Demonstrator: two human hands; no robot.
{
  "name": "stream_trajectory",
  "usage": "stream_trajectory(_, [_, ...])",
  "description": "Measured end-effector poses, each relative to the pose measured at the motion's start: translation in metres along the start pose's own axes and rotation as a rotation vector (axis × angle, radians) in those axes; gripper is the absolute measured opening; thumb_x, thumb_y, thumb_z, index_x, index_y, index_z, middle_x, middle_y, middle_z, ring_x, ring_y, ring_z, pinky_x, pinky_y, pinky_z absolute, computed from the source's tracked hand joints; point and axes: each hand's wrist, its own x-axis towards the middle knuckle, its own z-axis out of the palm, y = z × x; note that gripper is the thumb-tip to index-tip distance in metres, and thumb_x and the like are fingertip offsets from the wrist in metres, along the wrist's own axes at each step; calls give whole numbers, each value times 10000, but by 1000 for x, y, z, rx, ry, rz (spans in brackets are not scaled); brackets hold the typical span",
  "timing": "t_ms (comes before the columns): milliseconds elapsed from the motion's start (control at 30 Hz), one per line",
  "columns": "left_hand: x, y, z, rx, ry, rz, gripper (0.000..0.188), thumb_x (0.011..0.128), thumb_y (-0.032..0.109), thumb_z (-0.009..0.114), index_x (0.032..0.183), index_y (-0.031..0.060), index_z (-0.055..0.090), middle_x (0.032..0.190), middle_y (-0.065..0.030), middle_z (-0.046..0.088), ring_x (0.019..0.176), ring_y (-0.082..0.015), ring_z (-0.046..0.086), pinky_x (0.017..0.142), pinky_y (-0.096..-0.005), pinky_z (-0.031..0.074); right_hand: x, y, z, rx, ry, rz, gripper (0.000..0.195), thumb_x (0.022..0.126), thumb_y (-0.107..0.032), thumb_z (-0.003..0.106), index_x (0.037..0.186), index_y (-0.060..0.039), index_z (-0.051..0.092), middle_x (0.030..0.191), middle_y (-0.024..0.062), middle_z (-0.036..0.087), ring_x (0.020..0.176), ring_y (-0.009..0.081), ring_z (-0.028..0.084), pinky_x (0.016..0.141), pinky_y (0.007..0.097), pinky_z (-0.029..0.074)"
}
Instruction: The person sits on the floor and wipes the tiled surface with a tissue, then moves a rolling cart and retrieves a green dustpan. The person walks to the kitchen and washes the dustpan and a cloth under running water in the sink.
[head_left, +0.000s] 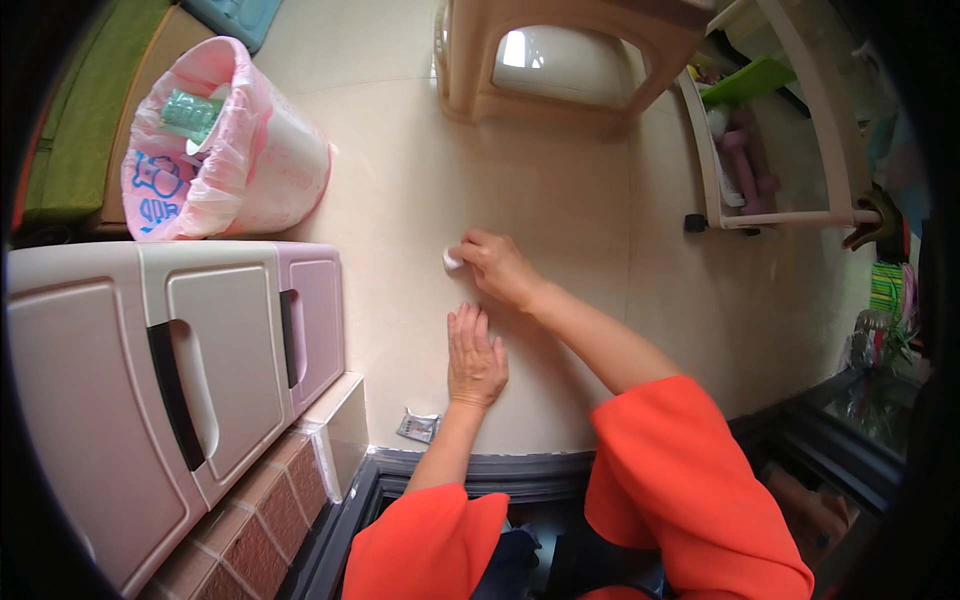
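My right hand (493, 268) pinches a small white wad (452, 259), perhaps a wipe or pad, against the beige tiled floor (555, 345). Its fingers hide part of the wad. Just below it, my left hand (477, 354) rests palm down on the tile, fingers stretched forward, with nothing in it. By the left wrist lies a small opened sachet (418, 426) that bears writing. Both forearms come out of orange sleeves.
A bin (289, 172) with a pink liner stands at upper left, above plastic drawers (225, 360). A beige stool (472, 82) stands ahead. A wheeled rack (787, 219) holding pink dumbbells is at right. The dark door track (525, 472) crosses in front.
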Motion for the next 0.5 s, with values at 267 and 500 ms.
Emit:
stream_trajectory(267, [2,2,0,-9,24,4,487,770,78,516,1211,-60,362,1266,-194,377,1231,-365,325,1062,-496,224,97,15,0,24,185,15,178,734,-3,539,836,-81,662,840,123,557,779,286,565,706,356,462])
stream_trajectory(500, [3,5,3,-175,45,-62,502,766,80,531,1214,-54,348,1276,-200,349,1220,-370,332,1042,-508,255,165,3,80,-104,229,72,122,703,-56,571,764,-92,671,853,84,580,868,248,570,751,339,478])
